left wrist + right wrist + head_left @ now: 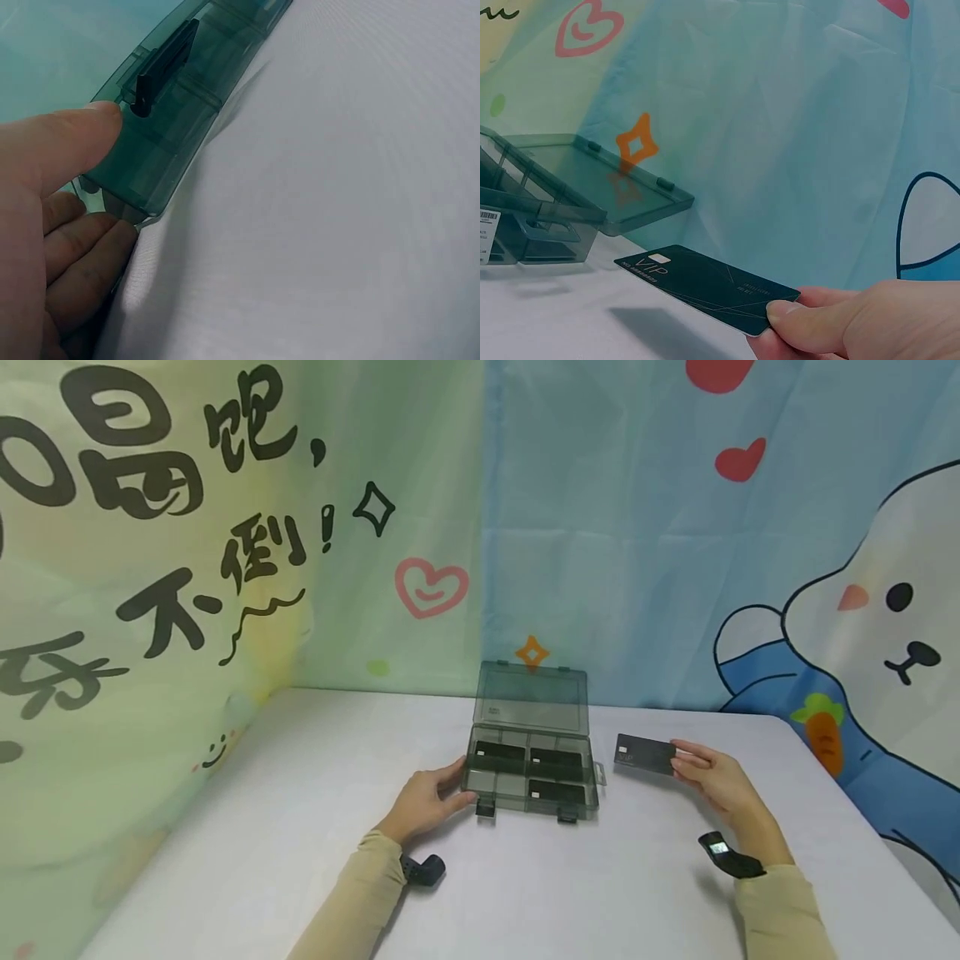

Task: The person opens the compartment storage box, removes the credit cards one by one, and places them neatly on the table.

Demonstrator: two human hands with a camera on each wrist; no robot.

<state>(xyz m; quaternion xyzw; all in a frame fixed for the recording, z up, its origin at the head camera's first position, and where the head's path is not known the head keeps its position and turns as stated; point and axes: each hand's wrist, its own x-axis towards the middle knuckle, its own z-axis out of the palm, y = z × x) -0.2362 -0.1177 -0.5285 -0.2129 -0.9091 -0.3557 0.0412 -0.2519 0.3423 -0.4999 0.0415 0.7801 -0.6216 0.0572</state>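
A smoky see-through plastic storage box (511,804) stands on the table with its lid (531,697) tilted up at the back. Black cards lie in it: one at the back left (499,757), one at the back right (555,764) and one at the front right (557,792). My left hand (427,802) holds the box by its front left corner, thumb (86,139) at the upper edge and fingers curled against the side. Right of the box, my right hand (722,781) pinches a black VIP card (709,289) by its right end, held above the table.
The white table (600,893) meets a printed cloth backdrop (622,568) behind the box. Two dark latches hang at the box's front, the left latch (486,807) near my left thumb. A handle (600,774) sticks out on the box's right side.
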